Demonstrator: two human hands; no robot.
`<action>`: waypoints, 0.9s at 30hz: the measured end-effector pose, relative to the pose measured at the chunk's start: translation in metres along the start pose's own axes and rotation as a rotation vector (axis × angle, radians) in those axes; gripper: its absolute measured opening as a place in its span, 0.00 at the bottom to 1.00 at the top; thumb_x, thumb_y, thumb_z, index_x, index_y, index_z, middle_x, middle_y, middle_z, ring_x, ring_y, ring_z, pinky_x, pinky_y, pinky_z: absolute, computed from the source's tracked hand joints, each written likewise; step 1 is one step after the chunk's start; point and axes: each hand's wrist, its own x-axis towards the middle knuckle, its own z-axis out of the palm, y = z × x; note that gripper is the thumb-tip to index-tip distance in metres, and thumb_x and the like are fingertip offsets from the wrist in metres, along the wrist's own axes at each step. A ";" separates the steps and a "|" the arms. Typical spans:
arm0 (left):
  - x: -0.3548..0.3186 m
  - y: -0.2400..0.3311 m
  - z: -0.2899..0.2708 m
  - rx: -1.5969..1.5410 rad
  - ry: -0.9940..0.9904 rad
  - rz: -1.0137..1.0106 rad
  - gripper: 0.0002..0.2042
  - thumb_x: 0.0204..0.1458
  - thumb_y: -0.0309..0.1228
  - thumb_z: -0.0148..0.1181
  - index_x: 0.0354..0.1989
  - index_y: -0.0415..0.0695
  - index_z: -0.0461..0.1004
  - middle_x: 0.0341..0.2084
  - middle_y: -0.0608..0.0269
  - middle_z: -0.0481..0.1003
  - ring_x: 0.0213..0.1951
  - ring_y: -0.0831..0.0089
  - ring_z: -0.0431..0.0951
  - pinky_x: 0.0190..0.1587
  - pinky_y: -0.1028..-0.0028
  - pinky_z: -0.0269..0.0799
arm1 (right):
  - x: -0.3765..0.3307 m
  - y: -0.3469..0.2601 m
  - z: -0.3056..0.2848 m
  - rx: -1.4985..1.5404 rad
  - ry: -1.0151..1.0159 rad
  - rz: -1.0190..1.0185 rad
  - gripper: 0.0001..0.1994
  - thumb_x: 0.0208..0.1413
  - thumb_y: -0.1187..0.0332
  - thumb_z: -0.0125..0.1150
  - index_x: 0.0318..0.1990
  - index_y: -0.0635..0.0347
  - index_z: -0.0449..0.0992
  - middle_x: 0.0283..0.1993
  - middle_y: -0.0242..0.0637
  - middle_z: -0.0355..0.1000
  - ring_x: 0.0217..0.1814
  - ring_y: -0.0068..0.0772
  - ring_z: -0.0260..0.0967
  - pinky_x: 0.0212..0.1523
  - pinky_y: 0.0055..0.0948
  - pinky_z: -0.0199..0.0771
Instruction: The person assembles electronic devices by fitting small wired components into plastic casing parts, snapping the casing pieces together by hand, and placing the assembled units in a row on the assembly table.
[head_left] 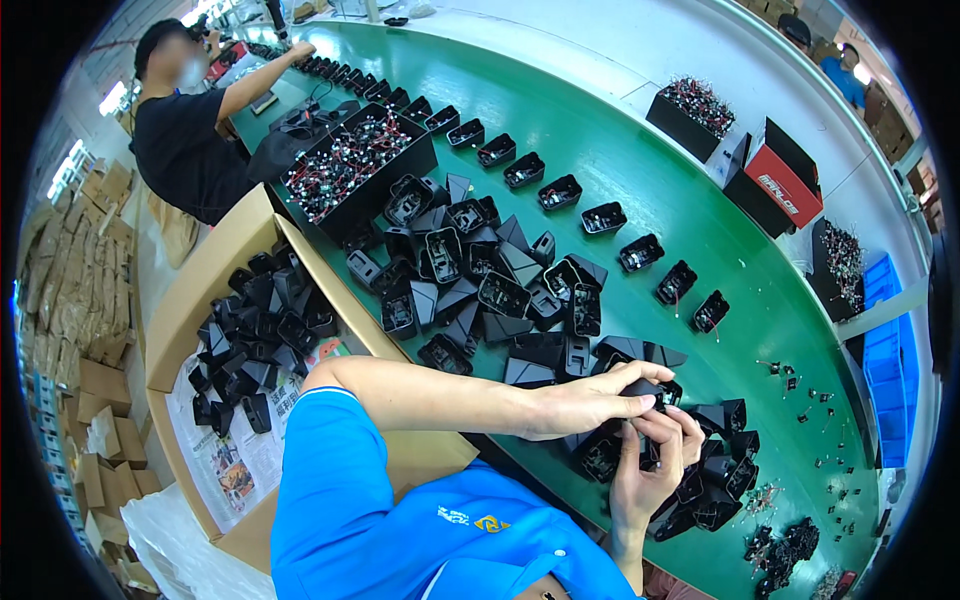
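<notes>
Far left, stacked cardboard flats (80,290) on the floor; a cardboard box (215,290) lined with newspaper holds black plastic housings (255,345). A second person (185,140) stands at the curved green table (640,165). Loose housings heaped mid-table (480,290), a row strung along the curve. Left hand (585,405) and right hand (650,465) both closed on one black housing (645,390) just above the table. Blue crates (890,370) at right.

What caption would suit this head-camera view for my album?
Both hands, left hand and right hand, hold a small black plastic housing over a green worktable strewn with similar black housings.
</notes>
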 end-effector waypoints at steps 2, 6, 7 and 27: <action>-0.001 -0.001 0.002 -0.021 0.018 -0.004 0.26 0.68 0.39 0.40 0.72 0.47 0.46 0.68 0.57 0.50 0.69 0.66 0.48 0.68 0.65 0.46 | -0.001 0.000 0.001 0.027 -0.006 0.008 0.07 0.47 0.76 0.66 0.32 0.53 0.75 0.40 0.24 0.77 0.58 0.33 0.61 0.65 0.42 0.47; -0.001 0.002 0.009 -0.047 0.061 0.027 0.26 0.68 0.37 0.40 0.72 0.45 0.47 0.68 0.56 0.51 0.69 0.67 0.50 0.69 0.66 0.46 | -0.003 0.004 0.000 0.035 0.010 0.023 0.08 0.46 0.76 0.67 0.32 0.53 0.75 0.43 0.26 0.76 0.58 0.36 0.61 0.64 0.41 0.49; 0.000 0.003 0.010 -0.056 0.035 0.011 0.26 0.68 0.37 0.40 0.72 0.45 0.47 0.68 0.56 0.51 0.69 0.67 0.50 0.69 0.66 0.46 | -0.004 0.004 0.000 0.018 0.020 0.048 0.08 0.46 0.76 0.67 0.32 0.53 0.75 0.43 0.26 0.76 0.58 0.36 0.61 0.64 0.41 0.49; 0.006 0.007 0.027 0.037 0.099 0.203 0.29 0.57 0.17 0.53 0.68 0.39 0.55 0.62 0.51 0.62 0.62 0.67 0.65 0.63 0.70 0.62 | 0.002 0.031 -0.001 0.148 0.181 0.004 0.08 0.38 0.75 0.70 0.29 0.55 0.79 0.63 0.40 0.63 0.65 0.45 0.53 0.65 0.43 0.50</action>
